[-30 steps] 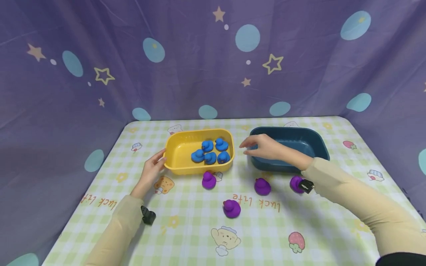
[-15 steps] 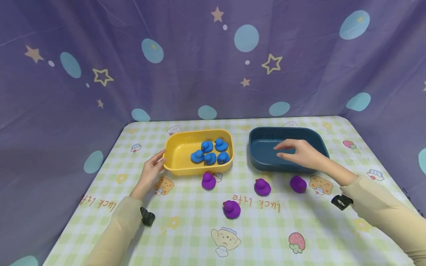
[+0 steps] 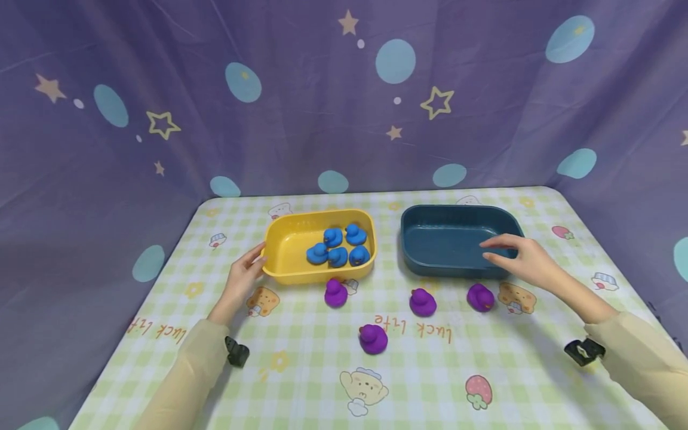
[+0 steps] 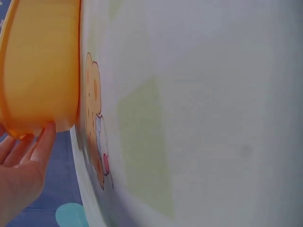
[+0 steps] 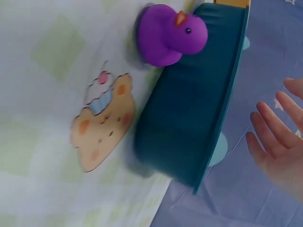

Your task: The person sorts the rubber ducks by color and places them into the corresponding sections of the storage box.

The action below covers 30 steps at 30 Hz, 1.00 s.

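Note:
My left hand point(image 3: 243, 282) rests against the left end of a yellow plastic tub point(image 3: 298, 277), its fairly straight fingers point(image 4: 45, 142) touching the end wall just under the rim. Several blue rubber ducks point(image 3: 337, 257) sit together in the right half of that tub. Over the right end of a dark teal tub point(image 3: 448, 270) hovers my right hand point(image 3: 529, 261), fingers extended, thumb apart and nothing held. No ducks lie inside the teal tub. Below its front wall is a purple rubber duck point(image 3: 481, 297), seen closer in the right wrist view beside the teal wall point(image 5: 184, 104).
More purple ducks lie on the table: one duck point(image 3: 423, 303) before the teal tub, one duck point(image 3: 335, 293) by the yellow tub's front, one duck point(image 3: 373, 339) nearer me. A green checked cloth point(image 3: 301, 394) covers the table. A purple starry curtain point(image 3: 301, 149) hangs behind.
My right hand has drawn back to the right, from the gap between the tubs across to the teal tub's right end. The left hand and ducks stay put.

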{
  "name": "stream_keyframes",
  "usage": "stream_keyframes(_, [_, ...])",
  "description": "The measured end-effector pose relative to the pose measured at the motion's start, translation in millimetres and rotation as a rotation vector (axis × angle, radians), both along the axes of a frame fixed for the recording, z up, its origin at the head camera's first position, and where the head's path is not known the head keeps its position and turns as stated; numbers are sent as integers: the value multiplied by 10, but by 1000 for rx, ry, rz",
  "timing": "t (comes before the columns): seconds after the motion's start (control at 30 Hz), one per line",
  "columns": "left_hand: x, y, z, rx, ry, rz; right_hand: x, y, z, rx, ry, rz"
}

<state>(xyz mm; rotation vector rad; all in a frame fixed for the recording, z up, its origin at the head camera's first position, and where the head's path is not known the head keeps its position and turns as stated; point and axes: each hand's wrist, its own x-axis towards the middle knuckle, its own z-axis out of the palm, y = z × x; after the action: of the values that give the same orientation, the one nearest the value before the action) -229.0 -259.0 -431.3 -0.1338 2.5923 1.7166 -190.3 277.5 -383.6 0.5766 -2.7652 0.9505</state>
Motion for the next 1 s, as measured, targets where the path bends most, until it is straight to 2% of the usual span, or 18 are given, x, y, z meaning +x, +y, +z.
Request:
stream_keyframes(0.37, [13, 1, -3, 8, 6, -4, 160, 218, -135, 2, -16, -63])
stream_keyframes(0.7, [25, -3, 18, 14, 31, -3, 205, 346, -279, 3, 57, -80])
stream_keyframes(0.83, [39, 9, 33, -49, 57, 12, 207, 370, -330, 2, 90, -84])
stream_keyframes(1.0, [83, 30, 107, -157, 164, 49, 203, 376, -392, -15, 141, -94])
